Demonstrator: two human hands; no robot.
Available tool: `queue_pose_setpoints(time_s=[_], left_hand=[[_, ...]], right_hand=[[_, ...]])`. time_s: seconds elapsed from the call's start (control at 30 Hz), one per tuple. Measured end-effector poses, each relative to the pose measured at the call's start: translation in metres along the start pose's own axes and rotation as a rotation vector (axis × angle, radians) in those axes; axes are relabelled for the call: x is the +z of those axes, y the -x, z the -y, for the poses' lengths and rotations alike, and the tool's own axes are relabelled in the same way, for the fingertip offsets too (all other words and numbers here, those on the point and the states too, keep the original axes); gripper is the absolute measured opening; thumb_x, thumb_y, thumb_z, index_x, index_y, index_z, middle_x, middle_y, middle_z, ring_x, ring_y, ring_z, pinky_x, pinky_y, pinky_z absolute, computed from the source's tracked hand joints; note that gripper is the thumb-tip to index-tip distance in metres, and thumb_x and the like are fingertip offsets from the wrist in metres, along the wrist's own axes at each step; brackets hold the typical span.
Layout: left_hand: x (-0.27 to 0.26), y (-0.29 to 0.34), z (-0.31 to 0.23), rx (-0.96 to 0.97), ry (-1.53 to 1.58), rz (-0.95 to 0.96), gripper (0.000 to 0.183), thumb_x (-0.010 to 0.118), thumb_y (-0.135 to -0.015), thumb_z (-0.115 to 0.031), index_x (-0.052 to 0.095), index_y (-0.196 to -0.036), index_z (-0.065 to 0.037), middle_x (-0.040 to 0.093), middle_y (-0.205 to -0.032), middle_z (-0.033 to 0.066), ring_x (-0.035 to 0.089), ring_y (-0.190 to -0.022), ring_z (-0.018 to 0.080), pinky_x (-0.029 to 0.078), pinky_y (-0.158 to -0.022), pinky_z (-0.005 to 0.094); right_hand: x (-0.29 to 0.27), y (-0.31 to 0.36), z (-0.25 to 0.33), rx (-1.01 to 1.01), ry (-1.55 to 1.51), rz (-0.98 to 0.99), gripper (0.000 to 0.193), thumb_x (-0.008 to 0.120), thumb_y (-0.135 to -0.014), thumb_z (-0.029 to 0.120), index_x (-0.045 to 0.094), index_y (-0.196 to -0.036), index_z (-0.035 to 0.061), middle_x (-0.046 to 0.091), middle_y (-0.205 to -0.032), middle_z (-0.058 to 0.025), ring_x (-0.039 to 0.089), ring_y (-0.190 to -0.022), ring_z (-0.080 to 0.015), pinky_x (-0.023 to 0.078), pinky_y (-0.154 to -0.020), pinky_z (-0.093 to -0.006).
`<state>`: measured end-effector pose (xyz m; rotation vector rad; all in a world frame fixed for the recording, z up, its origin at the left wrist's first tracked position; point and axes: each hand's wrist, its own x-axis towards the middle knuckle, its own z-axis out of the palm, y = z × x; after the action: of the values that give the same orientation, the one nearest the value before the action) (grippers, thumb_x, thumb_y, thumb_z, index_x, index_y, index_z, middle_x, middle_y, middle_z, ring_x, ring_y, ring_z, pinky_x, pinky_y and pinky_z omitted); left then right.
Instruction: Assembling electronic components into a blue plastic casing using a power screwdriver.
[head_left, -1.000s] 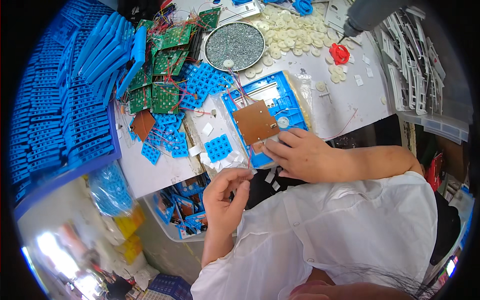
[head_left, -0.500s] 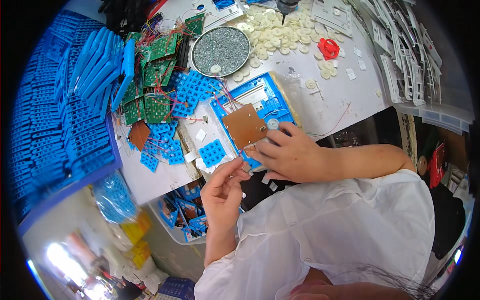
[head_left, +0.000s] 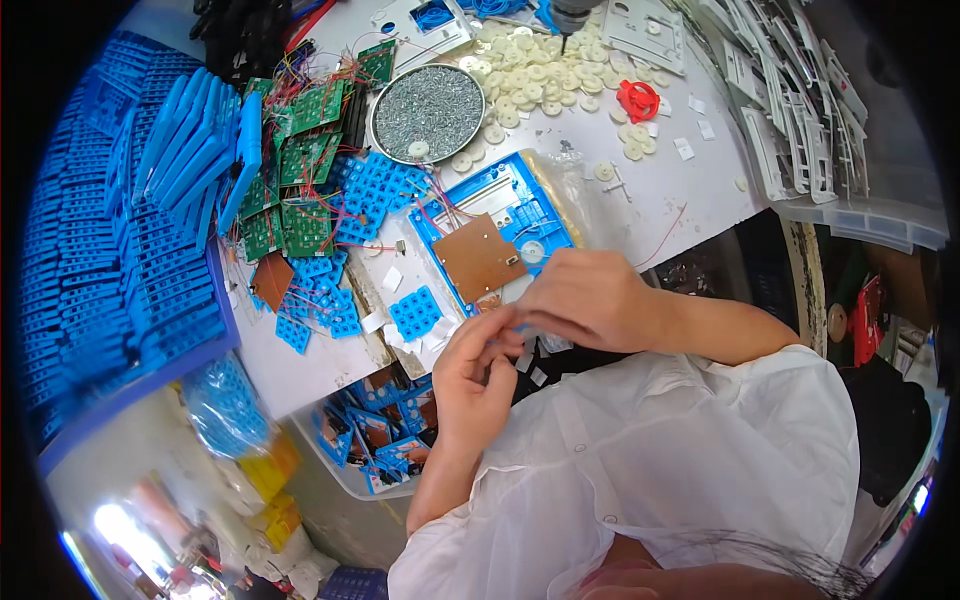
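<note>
My left hand [head_left: 468, 385] and my right hand [head_left: 592, 300] meet in front of the near edge of a blue plastic housing [head_left: 552, 225]. Their fingers are bent and pressed together at the tips; whatever is between them is too small or hidden to name. In the housing lies a brown circuit board [head_left: 478, 262], with thin wires running along its far side. A pale round disc [head_left: 532, 252] sits right of the board, just beyond my right hand. Left of the housing is a blue rubber keypad [head_left: 415, 313], beside small white pieces.
A round dish of screws [head_left: 428, 112] stands beyond the housing, near a heap of cream discs [head_left: 540, 75] under an electric screwdriver [head_left: 568, 18]. Green circuit boards [head_left: 305, 160] and stacked blue housings [head_left: 190, 140] fill the left. White plastic parts [head_left: 790, 110] lie right; a bin [head_left: 375, 440] sits below.
My right hand has left the housing's near right corner and come back toward me, to my left hand's fingertips. The left hand has shifted right. The whole view has moved slightly.
</note>
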<state>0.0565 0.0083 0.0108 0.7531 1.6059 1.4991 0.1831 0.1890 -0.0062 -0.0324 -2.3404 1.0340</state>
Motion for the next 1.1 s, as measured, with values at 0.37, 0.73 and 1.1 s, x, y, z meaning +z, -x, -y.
queue_pose_setpoints(time_s=[0.37, 0.73, 1.1], left_hand=[[-0.021, -0.018, 0.000, 0.490, -0.849, -0.066, 0.032, 0.067, -0.079, 0.005, 0.069, -0.111, 0.001, 0.068, -0.106, 0.0170, 0.065, -0.096, 0.0345, 0.051, -0.086, 0.0406], [-0.011, -0.025, 0.022, 0.577, -0.986, 0.142, 0.038, 0.077, -0.074, -0.008, 0.070, -0.111, -0.005, 0.065, -0.111, 0.0104, 0.061, -0.105, 0.0322, 0.044, -0.092, 0.0453], [-0.012, -0.025, 0.022, 0.547, -0.998, 0.144, 0.036, 0.077, -0.074, -0.008, 0.069, -0.110, -0.006, 0.065, -0.111, 0.0092, 0.061, -0.106, 0.0312, 0.043, -0.093, 0.0458]], right_hand=[[-0.030, 0.000, -0.005, 0.290, -0.022, 0.279, 0.012, 0.075, -0.088, 0.015, 0.071, -0.095, 0.0070, 0.064, -0.073, -0.0072, 0.064, -0.071, -0.0272, 0.052, -0.064, -0.0401], [-0.039, 0.021, -0.014, -0.028, 0.264, 0.277, 0.020, 0.081, -0.078, 0.019, 0.062, -0.074, 0.0121, 0.057, -0.077, 0.0005, 0.059, -0.078, -0.0200, 0.052, -0.063, -0.0321], [-0.039, 0.012, -0.023, 0.011, 0.202, 0.350, 0.021, 0.083, -0.075, 0.018, 0.063, -0.075, 0.0120, 0.055, -0.075, 0.0010, 0.058, -0.076, -0.0197, 0.051, -0.060, -0.0335]])
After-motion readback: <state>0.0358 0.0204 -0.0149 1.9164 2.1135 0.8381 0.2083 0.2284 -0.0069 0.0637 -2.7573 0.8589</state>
